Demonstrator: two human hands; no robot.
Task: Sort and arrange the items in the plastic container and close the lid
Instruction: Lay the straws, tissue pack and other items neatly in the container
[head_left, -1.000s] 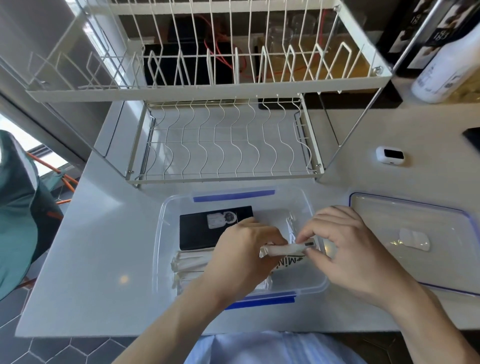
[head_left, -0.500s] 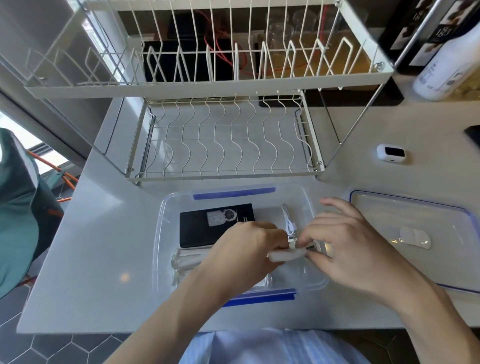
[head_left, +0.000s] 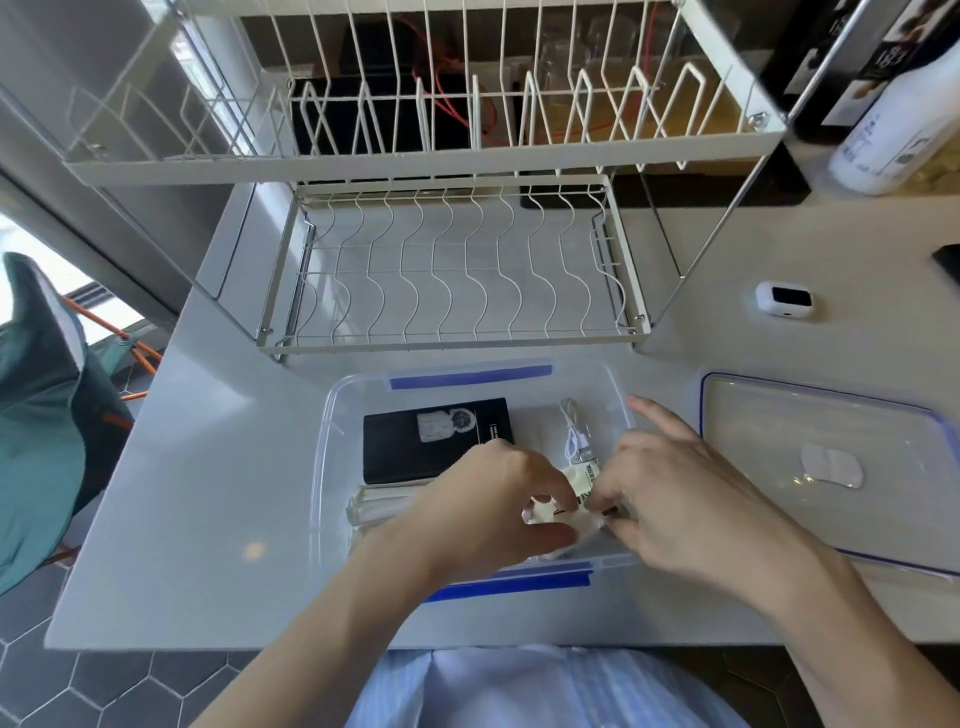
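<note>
A clear plastic container (head_left: 332, 415) with blue tape strips sits open near the counter's front edge. Inside lie a black box (head_left: 415, 444), a white cable (head_left: 574, 434) and several white wrapped sticks (head_left: 382, 512). My left hand (head_left: 493, 509) and my right hand (head_left: 691, 493) are both over the container's front right part, pinching a small white packet (head_left: 576, 493) between them. The packet is bent and partly hidden by my fingers. The clear lid (head_left: 779, 431) with a blue rim lies flat to the right of the container.
A white two-tier wire dish rack (head_left: 457, 280) stands just behind the container. A small white case (head_left: 784, 300) lies on the counter at the right, a white bottle (head_left: 893, 140) at the back right. A green chair (head_left: 36, 415) is at the left.
Both hands have lowered the white packet deeper into the container and bent it. The white cable behind the hands has come into view.
</note>
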